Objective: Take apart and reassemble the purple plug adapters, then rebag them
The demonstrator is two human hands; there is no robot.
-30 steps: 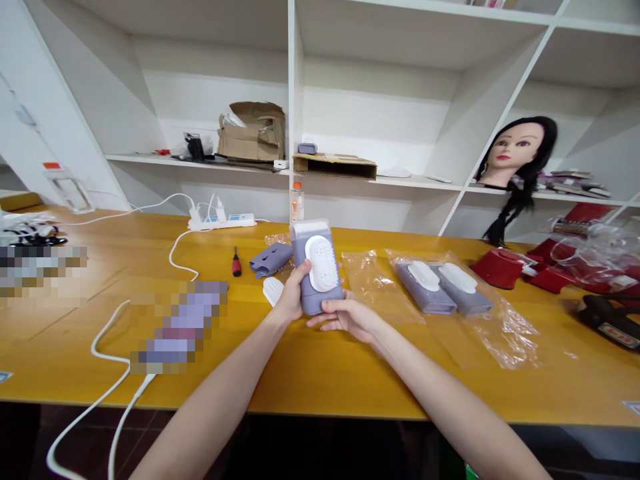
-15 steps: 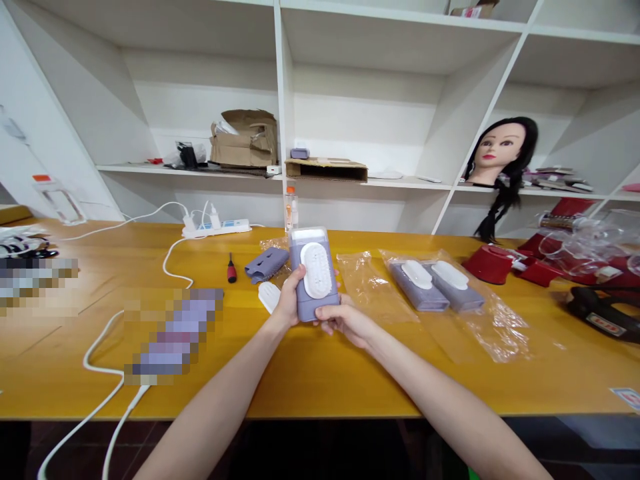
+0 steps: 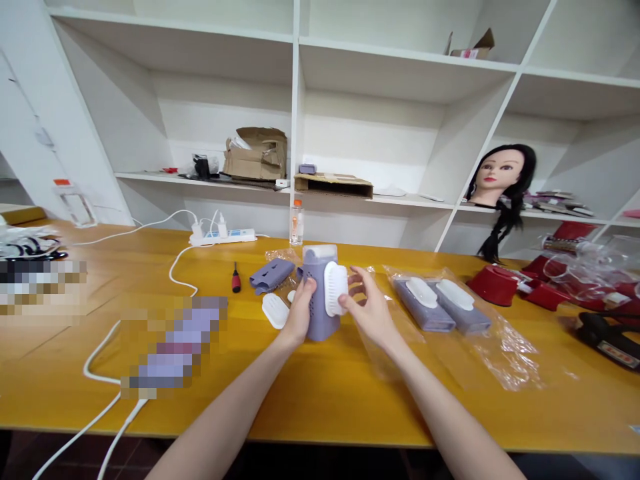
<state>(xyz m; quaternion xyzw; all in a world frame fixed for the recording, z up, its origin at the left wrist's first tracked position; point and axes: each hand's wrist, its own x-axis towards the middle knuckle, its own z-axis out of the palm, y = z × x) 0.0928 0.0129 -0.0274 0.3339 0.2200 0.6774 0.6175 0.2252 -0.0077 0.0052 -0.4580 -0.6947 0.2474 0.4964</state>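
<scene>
Lilac case (image 3: 316,265) between both hands; clock read around it.
At 9 o'clock a screwdriver (image 3: 236,280) lies well apart, with a slotted shell (image 3: 281,270) nearer, toward 10. At 8, a white oval plate (image 3: 275,311) sits just beside the left hand (image 3: 300,310), leaving little room on that flank. This hand wraps the case's left edge, thumb on its face. The bristled pad (image 3: 335,290) stands out from the case, its right rim meeting the right thumb. The right hand (image 3: 370,310) is curved, fingers parted; I cannot tell whether they pinch the pad. At 3, twin cases (image 3: 427,315) lie apart from it. At 6, yellow wood runs down to the front edge of the table (image 3: 340,400).
</scene>
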